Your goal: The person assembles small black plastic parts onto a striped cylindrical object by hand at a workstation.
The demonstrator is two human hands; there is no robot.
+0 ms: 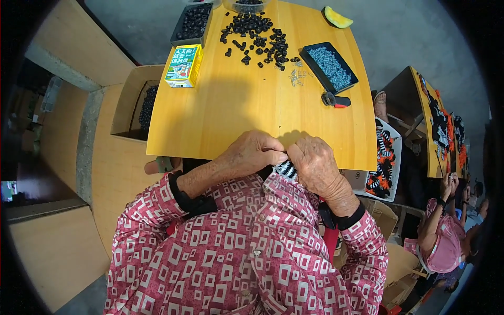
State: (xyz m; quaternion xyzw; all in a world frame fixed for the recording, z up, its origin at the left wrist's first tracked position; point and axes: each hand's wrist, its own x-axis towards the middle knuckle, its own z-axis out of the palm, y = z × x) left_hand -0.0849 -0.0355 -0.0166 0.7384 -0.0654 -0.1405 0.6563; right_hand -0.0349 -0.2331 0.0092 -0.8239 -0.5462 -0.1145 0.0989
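Observation:
At the near edge of the yellow-topped table (226, 118), my left hand (255, 150) and my right hand (316, 164) meet in front of my body. Between them is a small black-and-white striped piece (286, 169), knit or cloth by its look. Both hands are closed, thumbs and fingers pinched together on its upper end. My fingers cover that end, so I cannot see what they grip inside it. The striped part hangs below my fingertips, against my patterned shirt.
Black plastic parts (252, 25) lie heaped at the table's far side, near a dark bin (182, 40) and a green-yellow carton (184, 65). Right of them are a tray of small metal pieces (331, 65) and a black-red tool (336, 100). A white crate (397, 137) stands beside the table; people (443, 236) sit beyond.

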